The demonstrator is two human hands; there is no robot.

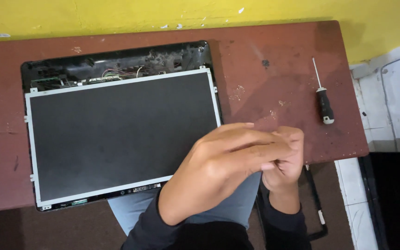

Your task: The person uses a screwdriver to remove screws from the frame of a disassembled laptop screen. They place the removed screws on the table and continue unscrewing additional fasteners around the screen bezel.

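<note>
Both hands, left point(223, 162) over right point(283, 159), were pressed together, contents indiscernible, at 4 o'clock of the dark metal-framed display panel point(121, 136), which overhung the reddish-brown worktop point(274, 69) and could have slipped if nudged.

a bare dark display panel point(116, 134) with a silver frame lies flat, slightly skewed, on its black back cover point(116, 60).

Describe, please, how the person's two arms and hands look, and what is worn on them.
Both hands are bare: no gloves, rings or watch can be seen. The left hand comes out of a dark, long sleeve that ends at the wrist. The right hand has the same kind of dark sleeve, with a snug cuff around the wrist. No markings show on the sleeves.
</note>
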